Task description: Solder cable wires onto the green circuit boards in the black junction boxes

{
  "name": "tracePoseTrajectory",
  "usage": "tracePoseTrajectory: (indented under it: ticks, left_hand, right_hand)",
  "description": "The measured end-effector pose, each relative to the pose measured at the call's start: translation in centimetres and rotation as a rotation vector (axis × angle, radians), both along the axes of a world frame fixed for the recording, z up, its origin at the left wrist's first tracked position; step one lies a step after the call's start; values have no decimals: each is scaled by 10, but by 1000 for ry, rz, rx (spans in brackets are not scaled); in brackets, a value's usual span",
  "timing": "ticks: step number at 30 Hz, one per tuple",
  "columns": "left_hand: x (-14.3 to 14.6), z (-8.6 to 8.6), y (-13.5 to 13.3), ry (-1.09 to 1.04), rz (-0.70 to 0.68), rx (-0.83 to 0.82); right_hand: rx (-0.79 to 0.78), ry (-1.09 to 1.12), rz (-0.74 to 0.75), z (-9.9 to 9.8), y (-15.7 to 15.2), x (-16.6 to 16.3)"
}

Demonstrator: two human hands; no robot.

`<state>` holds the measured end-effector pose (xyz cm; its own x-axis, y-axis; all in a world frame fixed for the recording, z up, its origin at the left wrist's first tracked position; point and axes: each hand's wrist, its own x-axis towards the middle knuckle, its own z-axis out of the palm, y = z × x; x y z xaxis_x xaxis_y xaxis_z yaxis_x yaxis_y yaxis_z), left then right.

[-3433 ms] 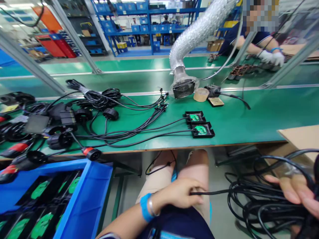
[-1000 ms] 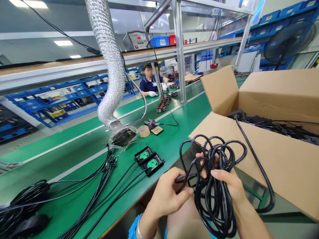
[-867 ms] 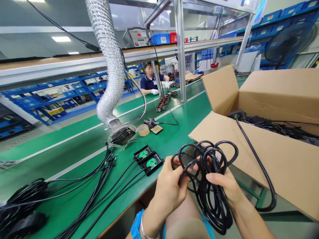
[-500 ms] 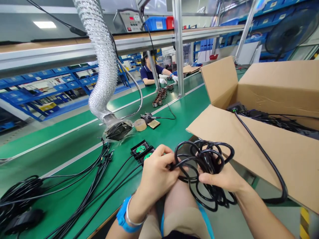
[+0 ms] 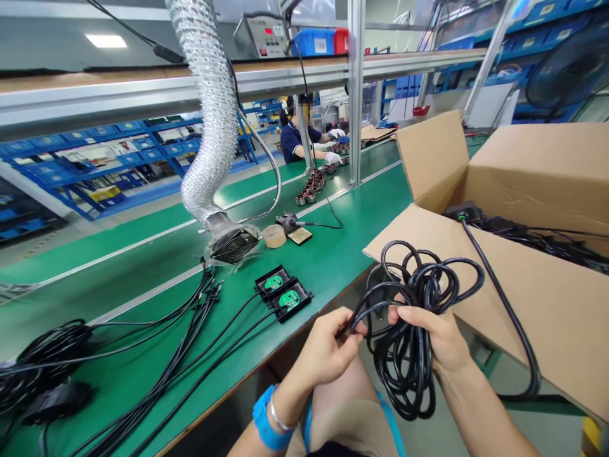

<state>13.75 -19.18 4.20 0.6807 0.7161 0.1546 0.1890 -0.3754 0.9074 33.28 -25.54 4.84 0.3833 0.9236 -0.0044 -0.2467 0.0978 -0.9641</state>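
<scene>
A tangled coil of black cable (image 5: 413, 330) hangs in front of me, over my lap. My right hand (image 5: 440, 336) is closed round the coil's middle. My left hand (image 5: 328, 352) pinches one strand at the coil's left side. From the coil a strand runs up into an open cardboard box (image 5: 533, 209) on my right, where more black cable lies. Two black housings with green boards (image 5: 284, 294) sit on the green bench (image 5: 333, 254) just beyond my left hand.
Bundles of black cables (image 5: 143, 362) lie across the bench's left part. A silver fume hose with fan (image 5: 223, 235), a tape roll (image 5: 275, 236) and a soldering iron stand (image 5: 292, 223) are further back. A co-worker (image 5: 304, 136) sits at the far side.
I lifted the coil from beside my lap up before me. In the last half second my hands moved apart and my right hand raised the coil, its loops spreading.
</scene>
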Motion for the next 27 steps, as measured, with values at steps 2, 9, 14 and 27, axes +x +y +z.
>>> tracePoseTrajectory:
  ticks: [2, 9, 14, 27]
  left_hand:
    - [-7, -5, -3, 45, 109, 32]
    - [-57, 58, 3, -78, 227, 27]
    - [-41, 70, -5, -251, 229, -15]
    - [12, 12, -22, -482, -135, -361]
  right_hand:
    - [-9, 5, -9, 2, 0, 1]
    - [-70, -213, 14, -3, 0, 7]
    - [-77, -5, 200, -5, -1, -4]
    - [7, 120, 167, 3, -1, -11]
